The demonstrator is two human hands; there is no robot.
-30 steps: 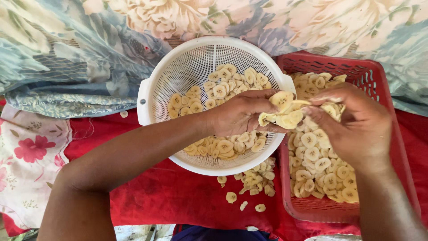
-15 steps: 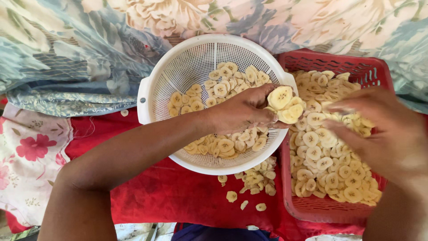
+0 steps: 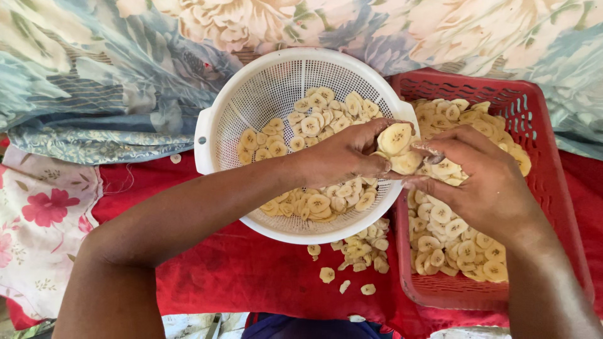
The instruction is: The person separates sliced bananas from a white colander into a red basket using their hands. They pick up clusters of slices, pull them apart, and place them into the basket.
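Two hands meet over the gap between the containers, as I see it from the head camera. My left hand [image 3: 344, 156] is closed around a small stack of pale yellow round banana slices [image 3: 397, 145], thumb and fingers pinching them at the rim of the white perforated plastic colander [image 3: 213, 135]. My right hand [image 3: 480, 179] sits just beside that pinch, touching the same slices with its fingertips, fingers curled; whether it truly grips any I cannot tell. Behind and under the left hand, more slices lie in the colander. Beneath the right hand is the red rectangular plastic basket [image 3: 553, 188], filled with a layer of the same slices. Nearer to me than the grip, a few loose slices [image 3: 355, 254] lie on the red cloth [image 3: 220, 276]. Beyond both containers is a blue floral fabric [image 3: 94, 69].
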